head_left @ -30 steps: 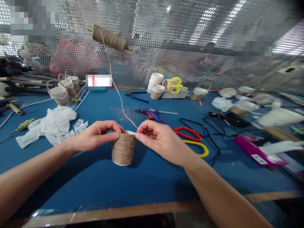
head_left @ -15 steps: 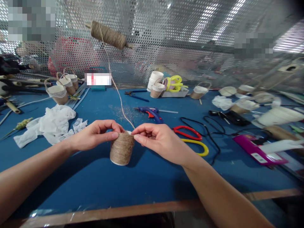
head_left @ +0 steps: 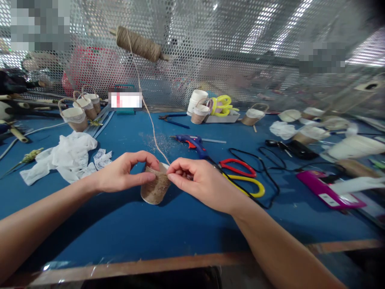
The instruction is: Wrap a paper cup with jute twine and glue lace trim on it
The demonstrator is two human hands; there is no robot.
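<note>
A small paper cup wrapped in brown twine [head_left: 155,186] sits tilted on the blue table [head_left: 168,228] in front of me. My left hand [head_left: 123,173] grips its rim with thumb and fingers. My right hand [head_left: 198,182] pinches the twine strand [head_left: 150,120] at the cup's top edge. That strand runs up to a twine spool [head_left: 138,44] hung on the perforated metal screen [head_left: 210,60].
A blue glue gun [head_left: 192,142], red and yellow scissors [head_left: 243,176], black cable [head_left: 264,160], white lace cloth [head_left: 66,156], finished little baskets [head_left: 78,112] and stacked paper cups [head_left: 197,106] lie around. A magenta box [head_left: 327,186] is at right. A wooden edge [head_left: 150,267] borders the table.
The cup has tipped from upright to tilted, its top turned more toward me. My right hand has shifted slightly left along the rim with the twine.
</note>
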